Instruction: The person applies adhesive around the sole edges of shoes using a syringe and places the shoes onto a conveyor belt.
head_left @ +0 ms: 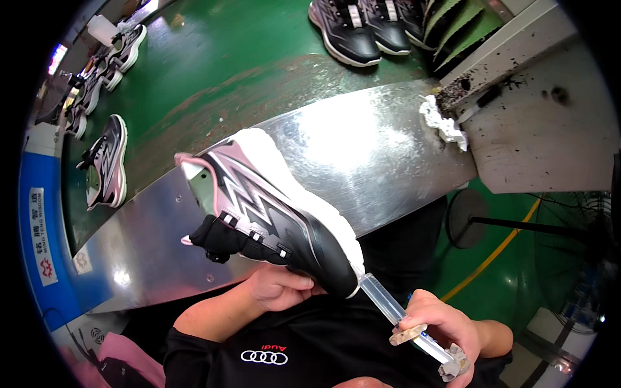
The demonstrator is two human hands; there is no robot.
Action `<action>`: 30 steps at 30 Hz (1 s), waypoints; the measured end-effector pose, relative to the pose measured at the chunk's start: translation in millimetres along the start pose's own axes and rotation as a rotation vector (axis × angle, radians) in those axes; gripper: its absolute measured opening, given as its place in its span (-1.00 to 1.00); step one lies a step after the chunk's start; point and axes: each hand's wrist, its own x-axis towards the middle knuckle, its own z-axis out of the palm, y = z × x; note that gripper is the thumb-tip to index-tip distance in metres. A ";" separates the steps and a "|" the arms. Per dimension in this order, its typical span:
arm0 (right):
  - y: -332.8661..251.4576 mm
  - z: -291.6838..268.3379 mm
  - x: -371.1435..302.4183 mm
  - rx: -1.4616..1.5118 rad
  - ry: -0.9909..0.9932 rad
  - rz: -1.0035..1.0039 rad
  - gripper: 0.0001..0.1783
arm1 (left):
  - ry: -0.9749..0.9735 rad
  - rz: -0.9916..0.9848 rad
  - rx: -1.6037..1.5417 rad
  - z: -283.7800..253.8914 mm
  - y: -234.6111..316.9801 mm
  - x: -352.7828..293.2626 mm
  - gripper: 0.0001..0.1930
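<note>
A black, pink and white sneaker (272, 200) is tilted on its side over the metal table edge, its white sole (291, 174) turned to the right and its toe toward me. My left hand (281, 288) grips it under the forefoot, thumb on the upper; its other fingers are partly hidden. In my right hand (446, 320) is a clear syringe (383, 299), held by the flange and plunger, both wrapped in pale, crusted material. Its tip meets the toe edge where sole and upper join; I cannot tell whether anything comes out.
A shiny metal plate (414, 161) edges the green conveyor belt (213, 71). One sneaker (110, 161) lies at left, with several behind it. More black sneakers (346, 32) stand at the far right. Crumpled white tissue (443, 123) lies beside a stained metal housing (550, 116). A fan (576, 226) stands at right.
</note>
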 end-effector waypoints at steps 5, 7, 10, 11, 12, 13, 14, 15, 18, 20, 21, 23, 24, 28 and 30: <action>-0.9 -4.8 -12.3 -0.060 0.015 -0.064 -0.11 | -0.026 0.004 0.098 -1.3 0.3 23.3 -0.58; 0.5 -6.1 -15.8 -0.119 0.028 -0.084 -0.09 | 0.007 0.025 0.112 -0.6 1.2 33.6 -0.59; 3.8 -6.0 -16.9 -0.146 0.074 -0.145 -0.07 | 0.008 0.062 0.103 8.8 4.3 45.8 -0.61; 5.6 -6.1 -17.9 -0.161 0.087 -0.158 -0.07 | 0.001 0.060 0.101 11.6 4.9 49.1 -0.61; 7.9 -5.8 -18.8 -0.174 0.098 -0.173 -0.06 | -0.002 0.084 0.114 14.0 5.6 52.0 -0.62; 10.3 -5.1 -20.4 -0.208 0.105 -0.175 -0.07 | -0.005 0.109 0.127 15.9 6.1 54.3 -0.62; 11.7 -4.9 -20.0 -0.211 0.104 -0.173 -0.07 | -0.007 0.109 0.126 17.7 6.2 56.1 -0.62; 12.5 -4.2 -19.1 -0.234 0.111 -0.198 -0.07 | -0.009 0.119 0.121 19.5 6.5 58.2 -0.62; 18.2 1.3 -17.5 -0.279 0.143 -0.228 -0.11 | -0.015 0.110 0.090 18.4 8.2 64.1 -0.58; 20.4 2.0 -15.8 -0.370 0.135 -0.259 -0.15 | -0.018 0.092 0.064 17.5 9.3 68.4 -0.55; 19.6 2.5 -13.3 -0.389 0.105 -0.254 -0.19 | -0.014 0.106 0.045 18.3 8.9 68.4 -0.57; 21.5 3.6 -16.3 -0.427 0.031 -0.241 -0.14 | -0.011 0.127 0.024 20.3 8.4 67.5 -0.60; 24.8 3.8 -19.3 -0.466 -0.031 -0.223 -0.09 | -0.006 0.129 0.034 22.2 8.8 69.0 -0.62; 41.6 15.5 -16.9 -0.568 0.167 -0.245 -0.11 | -0.037 0.143 0.016 27.1 10.1 72.1 -0.66; 44.9 17.4 -14.3 -0.608 0.154 -0.260 -0.09 | -0.035 0.133 0.004 27.3 10.6 70.7 -0.66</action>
